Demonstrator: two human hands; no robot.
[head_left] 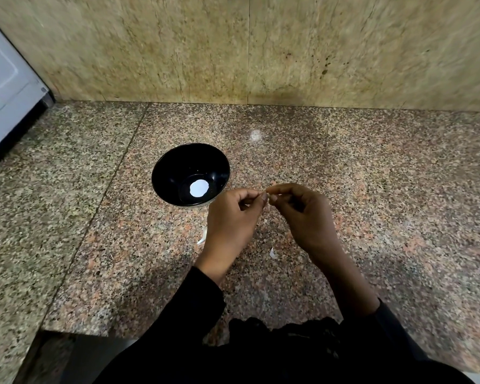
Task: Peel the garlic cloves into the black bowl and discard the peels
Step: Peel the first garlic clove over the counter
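Entry, head view. Both of my hands are raised over the tabletop (372, 167), fingertips meeting just right of the black bowl (175, 173). Left hand (230, 217): fingers curled, thumb and forefinger pinching a small pale garlic clove (264, 193); only a sliver of it shows between the fingertips, so I cannot tell how much skin it carries. Right hand (302, 214): fingers also curled, its fingertips pinched on the same clove from the other side. So both grips are grasping the clove, neither released. The two hands touch at the fingertips; the clove is held in the air above the tabletop, beside the bowl's right rim, not over its opening.

Peels: one pale peel scrap (203, 235) lies on the tabletop just left of my left wrist, partly hidden by it. A second peel scrap (272, 252) lies on the tabletop between my two forearms.

Black bowl: upright on the tabletop, near the left hand, its near-right rim partly covered by that hand. A round white patch (198, 188) shows at the bottom inside; whether it is a reflection or an object, I cannot tell.

Surround: speckled granite tabletop, beige stone wall (233, 51) behind, a white panel (3, 87) at far left. Dark sleeves (205, 297) cover both forearms.
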